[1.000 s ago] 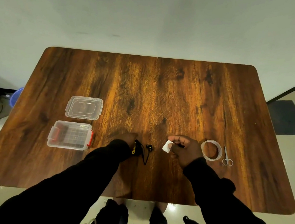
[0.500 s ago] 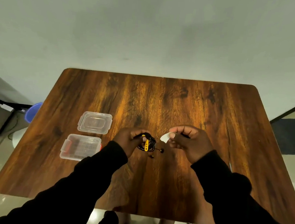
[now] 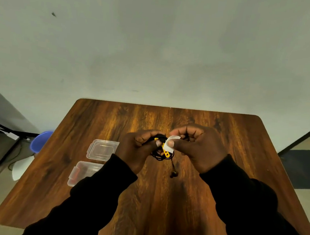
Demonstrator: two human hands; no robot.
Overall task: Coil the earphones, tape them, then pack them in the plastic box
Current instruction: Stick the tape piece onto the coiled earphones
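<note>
My left hand (image 3: pixel 138 149) grips the coiled black earphones (image 3: pixel 161 155), which have a yellow inline piece, and holds them above the middle of the wooden table (image 3: pixel 162 201). One earbud (image 3: pixel 173 174) dangles below the coil. My right hand (image 3: pixel 198 148) pinches a small white strip of tape (image 3: pixel 170 143) that touches the top of the coil. The clear plastic box (image 3: pixel 83 173) with red latches sits on the table to the left, partly hidden by my left sleeve. Its clear lid (image 3: pixel 102 150) lies just behind it.
A blue bucket (image 3: pixel 41 141) stands on the floor off the table's left edge, beside a dark metal frame (image 3: pixel 3 129). A dark mat (image 3: pixel 302 168) lies on the floor to the right. The tape roll and scissors are out of sight.
Both hands rose from the table and came together. The tape strip now meets the coil. My head tilted up, so the table sits lower in view.
</note>
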